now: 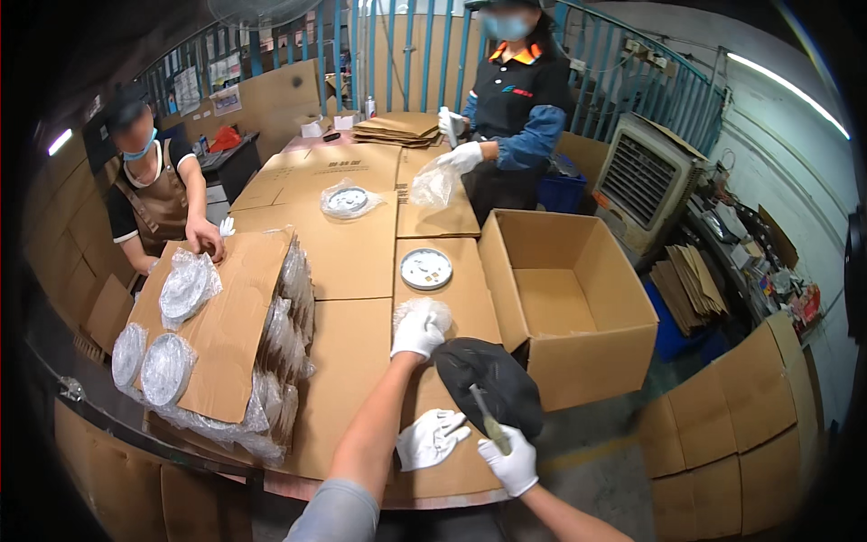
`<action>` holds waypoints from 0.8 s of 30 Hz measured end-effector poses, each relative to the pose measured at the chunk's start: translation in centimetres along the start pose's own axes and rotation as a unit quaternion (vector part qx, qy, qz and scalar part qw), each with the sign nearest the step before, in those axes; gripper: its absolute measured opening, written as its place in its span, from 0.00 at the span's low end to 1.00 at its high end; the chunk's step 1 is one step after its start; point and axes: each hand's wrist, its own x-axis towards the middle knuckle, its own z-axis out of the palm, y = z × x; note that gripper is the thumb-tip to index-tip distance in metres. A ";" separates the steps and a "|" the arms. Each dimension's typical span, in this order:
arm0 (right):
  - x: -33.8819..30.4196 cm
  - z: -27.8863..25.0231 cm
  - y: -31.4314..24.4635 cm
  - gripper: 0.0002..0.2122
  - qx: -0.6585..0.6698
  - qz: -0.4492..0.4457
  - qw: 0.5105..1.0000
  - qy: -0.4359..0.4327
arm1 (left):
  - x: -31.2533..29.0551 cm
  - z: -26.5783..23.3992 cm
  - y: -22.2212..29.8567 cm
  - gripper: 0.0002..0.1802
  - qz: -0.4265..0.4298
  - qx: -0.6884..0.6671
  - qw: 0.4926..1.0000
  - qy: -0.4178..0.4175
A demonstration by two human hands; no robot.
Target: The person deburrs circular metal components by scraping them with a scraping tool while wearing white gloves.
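Note:
My left hand (418, 333), in a white glove, has its fingers curled on a crumpled clear plastic bag (435, 311) on the cardboard-covered table. Whether something lies inside the bag is hidden. A round silver-grey metal disc (425, 268) rests flat just beyond it. My right hand (512, 468), gloved too, is closed round the olive handle of a slim tool (492, 423) with a narrow grey shaft, like a screwdriver. The shaft points up and left, over a black rounded object (488, 379) that looks like a cap. A loose white glove (433, 439) lies between my forearms.
An open cardboard box (587, 361) stands right of the table. Stacked bubble-wrapped discs between cardboard sheets (230, 316) rise at the left, where a person reaches in. Across the table, another person in white gloves holds a plastic bag (435, 187) near a wrapped disc (350, 200).

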 end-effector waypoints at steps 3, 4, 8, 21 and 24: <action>9.6 0.3 -6.2 0.14 0.031 -0.022 0.997 -0.068 | -0.3 -1.3 -0.3 0.24 -0.029 -0.007 1.000 0.011; 13.7 1.4 -5.5 0.12 0.073 -0.052 0.992 -0.090 | -0.2 -1.3 -0.1 0.24 -0.038 -0.019 0.999 0.009; 29.6 7.1 -3.1 0.16 0.038 0.124 0.983 -0.126 | -0.4 0.0 0.4 0.23 -0.024 0.093 0.994 0.049; 41.3 20.7 3.4 0.18 -0.170 0.266 0.943 -0.106 | -0.8 0.2 0.7 0.23 -0.034 0.156 0.987 0.004; 42.3 19.0 4.5 0.11 -0.058 0.283 0.952 -0.102 | -0.5 0.5 1.6 0.27 -0.055 0.131 0.990 0.003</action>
